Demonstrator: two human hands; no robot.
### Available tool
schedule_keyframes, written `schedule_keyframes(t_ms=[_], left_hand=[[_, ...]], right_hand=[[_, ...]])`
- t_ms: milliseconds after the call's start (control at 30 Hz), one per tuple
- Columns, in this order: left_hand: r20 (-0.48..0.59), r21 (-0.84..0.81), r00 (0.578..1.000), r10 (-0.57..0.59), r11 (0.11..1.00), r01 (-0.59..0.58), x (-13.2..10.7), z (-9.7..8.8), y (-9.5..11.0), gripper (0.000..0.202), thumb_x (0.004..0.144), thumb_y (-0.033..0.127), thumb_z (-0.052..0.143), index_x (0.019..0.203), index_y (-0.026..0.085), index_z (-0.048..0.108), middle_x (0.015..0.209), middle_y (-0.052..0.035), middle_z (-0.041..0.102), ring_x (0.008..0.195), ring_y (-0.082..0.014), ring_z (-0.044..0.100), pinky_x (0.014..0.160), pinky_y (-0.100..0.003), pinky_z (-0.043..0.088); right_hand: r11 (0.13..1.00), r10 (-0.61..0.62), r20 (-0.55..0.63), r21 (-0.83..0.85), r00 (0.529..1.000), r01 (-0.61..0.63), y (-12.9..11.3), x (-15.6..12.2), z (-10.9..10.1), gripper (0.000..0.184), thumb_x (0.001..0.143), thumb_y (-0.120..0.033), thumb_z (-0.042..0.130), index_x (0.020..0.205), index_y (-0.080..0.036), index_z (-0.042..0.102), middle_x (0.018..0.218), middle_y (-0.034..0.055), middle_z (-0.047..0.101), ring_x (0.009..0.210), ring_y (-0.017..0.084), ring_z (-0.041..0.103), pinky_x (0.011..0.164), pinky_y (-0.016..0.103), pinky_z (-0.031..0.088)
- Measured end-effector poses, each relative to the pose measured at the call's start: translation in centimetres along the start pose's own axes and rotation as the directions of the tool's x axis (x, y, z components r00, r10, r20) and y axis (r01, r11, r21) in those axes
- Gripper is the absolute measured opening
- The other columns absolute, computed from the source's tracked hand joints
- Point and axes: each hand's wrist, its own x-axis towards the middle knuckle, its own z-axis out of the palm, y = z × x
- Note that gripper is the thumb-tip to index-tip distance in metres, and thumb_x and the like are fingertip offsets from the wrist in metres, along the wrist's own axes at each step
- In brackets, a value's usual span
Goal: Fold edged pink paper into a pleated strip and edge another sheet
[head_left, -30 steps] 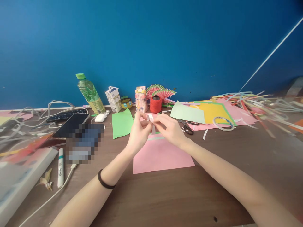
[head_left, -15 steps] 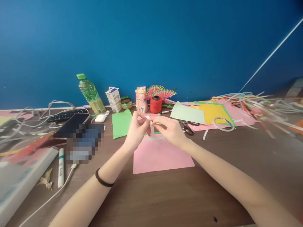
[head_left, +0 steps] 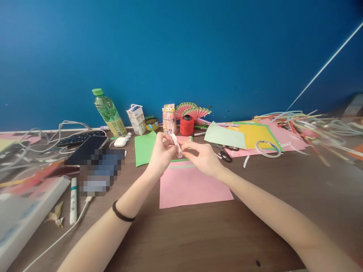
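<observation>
Between the fingertips of both hands is a small white strip (head_left: 177, 146), which looks like paper or tape; its ends are covered by the fingers. My left hand (head_left: 164, 154) pinches it from the left, thumb and forefinger together. From the right, my right hand (head_left: 202, 155) pinches its lower end. Below the hands a pink sheet of paper (head_left: 195, 187) lies flat on the table, with a pale green band along its far edge. A green sheet (head_left: 145, 148) lies left of my left hand. Black-handled scissors (head_left: 225, 154) rest just beyond my right hand.
Along the blue wall stand a green-capped bottle (head_left: 109, 113), a milk carton (head_left: 136, 119), a red thread spool (head_left: 186, 125) and a folded paper fan (head_left: 198, 112). Coloured sheets and a tape roll (head_left: 268, 149) lie right. Phones, cables and a marker (head_left: 73, 202) lie left.
The white strip has turned and now stands up between the fingertips, where before it hung down beside a red piece. The hands have shifted only slightly.
</observation>
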Motion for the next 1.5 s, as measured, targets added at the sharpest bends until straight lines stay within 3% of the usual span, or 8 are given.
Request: schedule_keyframes(t_ms=[167, 367, 533, 767, 967, 1100, 1333, 1500], left_hand=[[-0.012, 0.063, 1.0, -0.009, 0.998, 0.009, 0.1, -0.2, 0.0, 0.022, 0.067, 0.01, 0.05, 0.076, 0.021, 0.033, 0.069, 0.0054, 0.056, 0.055, -0.0087, 0.057, 0.06, -0.027, 0.049], [-0.008, 0.155, 0.999, -0.054, 0.986, 0.054, 0.1, -0.3, -0.3, 0.018, 0.064, 0.012, 0.053, 0.074, 0.019, 0.041, 0.077, 0.0025, 0.054, 0.056, -0.0081, 0.055, 0.055, -0.024, 0.045], [0.012, 0.122, 0.997, -0.081, 0.989, 0.079, 0.1, -0.2, -0.4, 0.02, 0.062, 0.011, 0.054, 0.074, 0.019, 0.039, 0.077, 0.0032, 0.055, 0.057, -0.0086, 0.056, 0.057, -0.025, 0.046], [-0.007, 0.053, 0.997, -0.08, 0.995, 0.08, 0.5, -0.8, -0.8, 0.018, 0.065, 0.013, 0.053, 0.077, 0.019, 0.041, 0.076, 0.0024, 0.06, 0.058, -0.0098, 0.058, 0.062, -0.027, 0.047], [0.054, 0.173, 0.996, -0.073, 0.983, 0.063, 0.5, -1.2, -0.8, 0.029, 0.068, 0.014, 0.049, 0.097, 0.017, 0.051, 0.086, -0.0029, 0.062, 0.07, -0.0128, 0.058, 0.063, -0.026, 0.045], [0.145, 0.12, 0.987, -0.064, 0.992, 0.046, 0.4, -0.9, -0.7, 0.038, 0.064, 0.012, 0.052, 0.101, 0.019, 0.048, 0.104, -0.0039, 0.057, 0.081, -0.0133, 0.059, 0.068, -0.027, 0.046], [0.11, 0.146, 0.99, -0.088, 0.987, 0.072, 0.5, -0.9, -1.1, 0.038, 0.069, 0.013, 0.049, 0.106, 0.021, 0.045, 0.087, -0.0002, 0.057, 0.071, -0.012, 0.058, 0.066, -0.027, 0.046], [0.058, 0.136, 0.995, -0.077, 0.988, 0.069, 0.5, -1.2, -1.0, 0.039, 0.068, 0.012, 0.049, 0.106, 0.021, 0.046, 0.105, -0.0026, 0.053, 0.065, -0.0076, 0.054, 0.063, -0.025, 0.046]], right_hand=[[0.998, -0.051, -0.003, 0.03, 0.999, 0.051, 0.0, 0.2, -0.1, 0.012, 0.078, -0.015, 0.052, 0.073, -0.023, 0.06, 0.113, 0.0012, 0.063, 0.111, 0.019, 0.053, 0.097, 0.037, 0.039], [0.992, -0.076, -0.096, -0.106, 0.992, 0.066, 0.2, 0.1, 0.2, 0.011, 0.079, -0.015, 0.052, 0.077, -0.022, 0.06, 0.095, 0.0015, 0.068, 0.093, 0.018, 0.061, 0.084, 0.034, 0.046], [0.99, -0.026, -0.061, -0.141, 0.998, 0.017, 0.1, 0.0, 0.3, 0.012, 0.079, -0.015, 0.049, 0.078, -0.022, 0.059, 0.098, 0.0017, 0.068, 0.092, 0.019, 0.063, 0.08, 0.033, 0.048], [0.996, 0.085, 0.077, 0.026, 0.993, -0.087, -0.6, -0.2, 0.2, 0.012, 0.08, -0.017, 0.047, 0.074, -0.022, 0.056, 0.115, 0.0033, 0.062, 0.114, 0.02, 0.052, 0.092, 0.038, 0.042], [0.994, 0.089, 0.005, 0.059, 0.996, -0.089, -0.6, -0.1, 0.0, 0.009, 0.081, -0.02, 0.049, 0.076, -0.022, 0.056, 0.103, 0.0015, 0.066, 0.1, 0.019, 0.06, 0.088, 0.038, 0.046], [0.994, 0.057, -0.049, 0.093, 0.997, -0.052, -0.7, 0.1, -0.1, 0.008, 0.081, -0.018, 0.049, 0.076, -0.021, 0.055, 0.099, 0.0017, 0.067, 0.102, 0.016, 0.059, 0.089, 0.035, 0.045], [0.997, 0.056, -0.056, 0.059, 0.997, -0.053, -0.6, -0.1, 0.0, 0.007, 0.081, -0.018, 0.05, 0.079, -0.021, 0.056, 0.092, 0.0015, 0.067, 0.09, 0.016, 0.063, 0.081, 0.034, 0.05], [0.998, 0.059, -0.004, 0.015, 0.998, -0.058, -1.0, -0.2, 0.1, 0.009, 0.08, -0.018, 0.05, 0.078, -0.021, 0.059, 0.081, -0.0001, 0.068, 0.078, 0.015, 0.065, 0.076, 0.032, 0.051]])
